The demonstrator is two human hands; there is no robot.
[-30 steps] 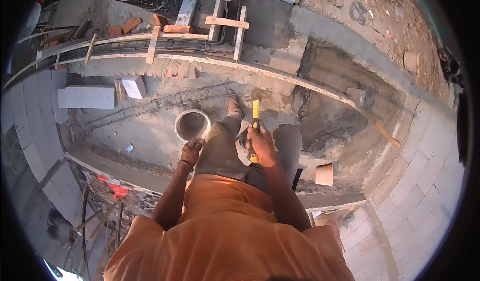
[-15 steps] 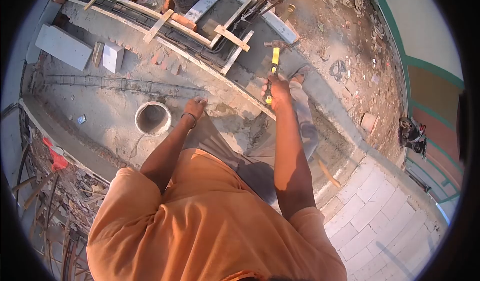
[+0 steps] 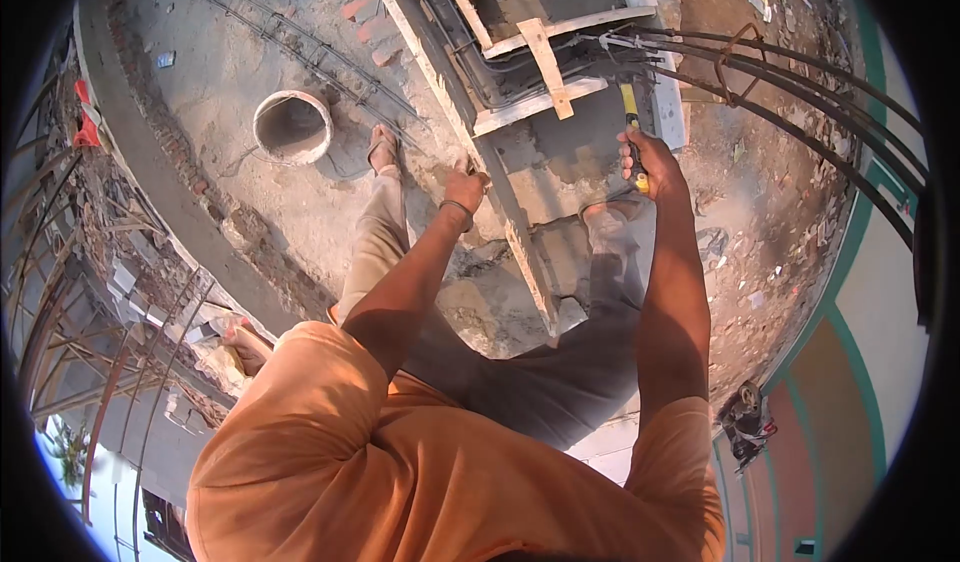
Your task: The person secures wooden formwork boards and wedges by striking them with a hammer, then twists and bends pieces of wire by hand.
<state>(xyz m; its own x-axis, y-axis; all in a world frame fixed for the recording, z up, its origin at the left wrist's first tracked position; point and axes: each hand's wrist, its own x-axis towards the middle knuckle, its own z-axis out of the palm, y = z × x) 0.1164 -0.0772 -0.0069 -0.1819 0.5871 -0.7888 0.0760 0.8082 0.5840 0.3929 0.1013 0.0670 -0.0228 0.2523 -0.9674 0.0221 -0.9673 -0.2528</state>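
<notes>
My right hand point(image 3: 655, 165) is closed round the black and yellow handle of a hammer point(image 3: 630, 107). The hammer points away from me over grey concrete, and its head is hard to pick out against the rods behind it. My left hand point(image 3: 465, 190) is at the edge of a long wooden formwork board point(image 3: 432, 74), fingers curled together. Whatever is in those fingers, if anything, is too small to make out. A short wooden crosspiece point(image 3: 545, 67) lies across the formwork beyond my hands.
A round concrete-crusted bucket point(image 3: 293, 127) stands to the left. Steel rebar point(image 3: 800, 87) arcs out on the right. A thin rebar cage point(image 3: 290, 37) lies on the ground. My feet straddle the board. Rubble and a parked motorcycle point(image 3: 748, 424) are at right.
The view has turned and shifted along the formwork. My left hand has moved from near the bucket to the board. The right hand still grips the hammer; my feet are now visible astride the board.
</notes>
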